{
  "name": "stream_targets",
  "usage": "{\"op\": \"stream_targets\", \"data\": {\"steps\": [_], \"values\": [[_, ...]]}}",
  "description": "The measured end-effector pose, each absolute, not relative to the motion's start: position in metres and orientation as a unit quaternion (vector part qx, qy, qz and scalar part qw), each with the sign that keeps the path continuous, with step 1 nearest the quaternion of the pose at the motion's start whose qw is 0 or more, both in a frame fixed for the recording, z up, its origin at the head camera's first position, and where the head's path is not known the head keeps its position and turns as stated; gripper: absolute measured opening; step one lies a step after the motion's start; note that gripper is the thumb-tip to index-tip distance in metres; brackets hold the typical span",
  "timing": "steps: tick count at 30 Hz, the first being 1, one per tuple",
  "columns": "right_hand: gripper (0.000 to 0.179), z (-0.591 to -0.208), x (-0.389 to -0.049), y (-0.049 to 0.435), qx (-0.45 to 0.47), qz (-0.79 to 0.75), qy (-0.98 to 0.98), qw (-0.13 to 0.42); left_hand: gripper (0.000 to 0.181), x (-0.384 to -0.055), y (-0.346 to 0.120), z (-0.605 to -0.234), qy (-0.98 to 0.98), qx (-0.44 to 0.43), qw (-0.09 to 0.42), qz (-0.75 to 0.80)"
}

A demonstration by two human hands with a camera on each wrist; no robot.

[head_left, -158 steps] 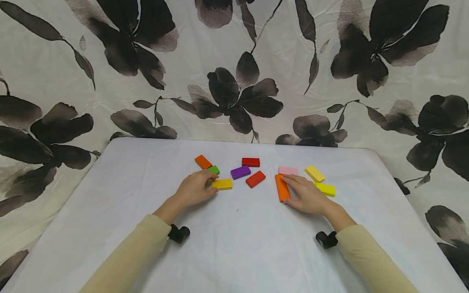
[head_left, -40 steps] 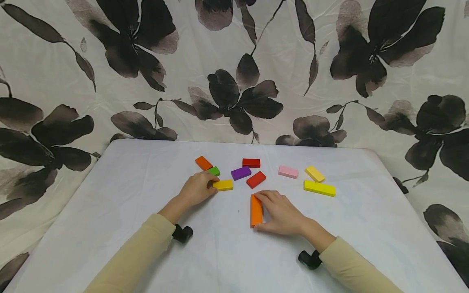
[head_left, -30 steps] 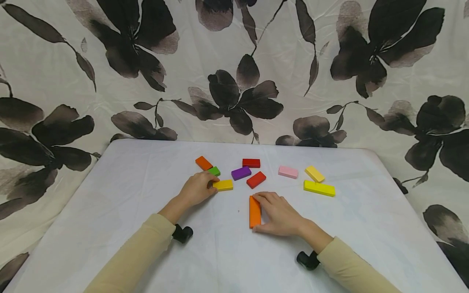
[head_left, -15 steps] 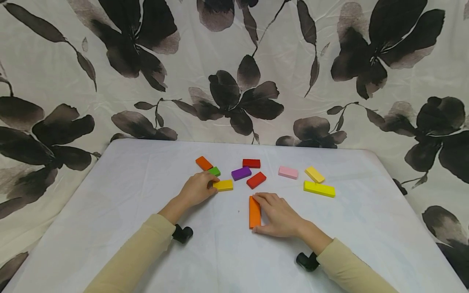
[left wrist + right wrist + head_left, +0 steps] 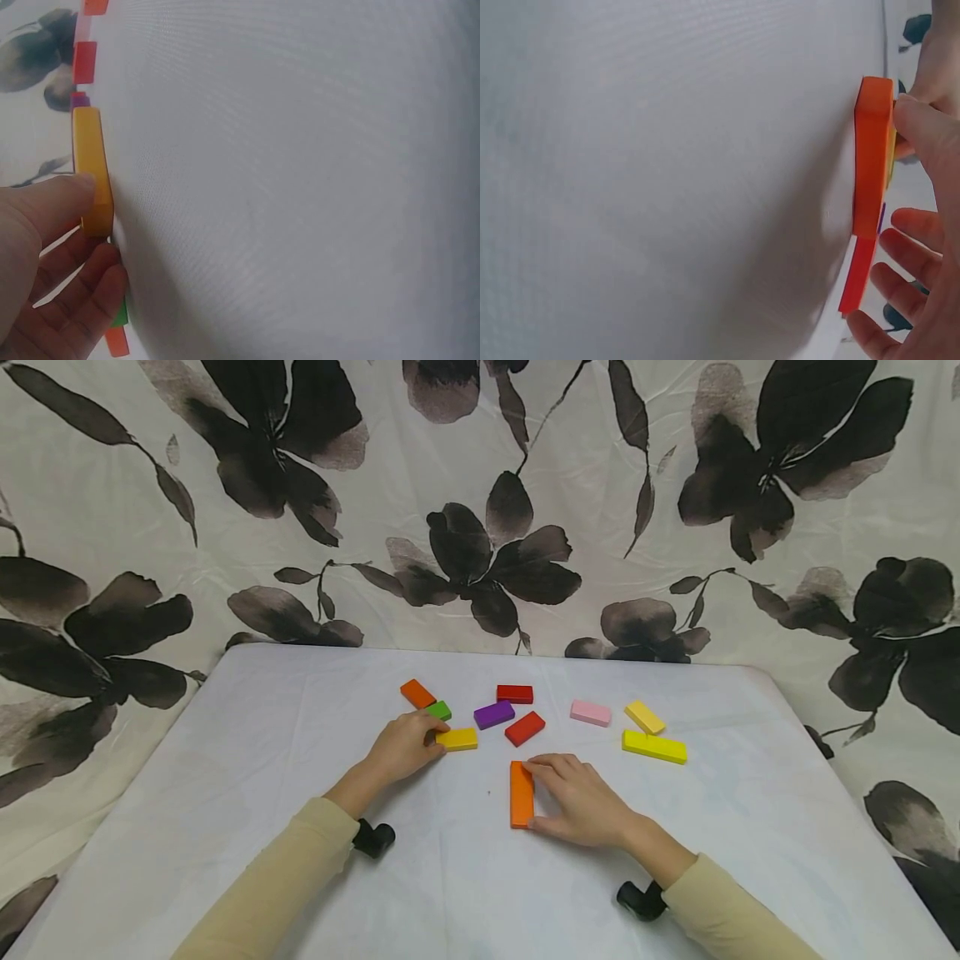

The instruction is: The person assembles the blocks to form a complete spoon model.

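By left hand (image 5: 401, 749), yellow block (image 5: 459, 740) is being pinched at left end between thumb and fingertip; other fingers are being held loosely bent. Near table centre, on white cloth (image 5: 450, 885), long orange block (image 5: 521, 797) is being bordered along right edge by right hand (image 5: 583, 803); fingers are being held apart, nothing being gripped. Green block (image 5: 439, 710) is being partly hidden by left hand. Red block (image 5: 524, 728) is being seen beyond long orange block, purple block (image 5: 493, 715) beside it.
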State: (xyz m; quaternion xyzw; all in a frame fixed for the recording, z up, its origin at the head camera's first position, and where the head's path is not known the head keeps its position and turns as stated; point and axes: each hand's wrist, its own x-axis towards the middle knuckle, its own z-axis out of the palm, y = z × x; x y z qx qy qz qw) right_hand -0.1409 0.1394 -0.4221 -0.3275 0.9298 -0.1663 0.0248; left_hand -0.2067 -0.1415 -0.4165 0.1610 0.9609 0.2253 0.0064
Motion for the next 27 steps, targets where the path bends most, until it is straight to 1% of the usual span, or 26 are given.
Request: {"op": "stream_targets", "data": {"steps": [4,17,27], "values": [[0.07,-0.4235,-0.1395,0.1395,-0.328,-0.164,0.93,0.028,0.027,-0.2068,-0.1416,-0.4164,0.962,0.159,0.007,0.223],[0.066,-0.4258,-0.1383,0.1391,-0.348,-0.166,0.923,0.004,0.028,-0.2063,-0.1416,-0.4166,0.961,0.159,0.01,0.227],[0.067,-0.4243,-0.1384,0.1382,-0.34,-0.165,0.926,0.017,0.031,-0.2067,-0.1427,-0.4172,0.961,0.161,0.016,0.226]]}}
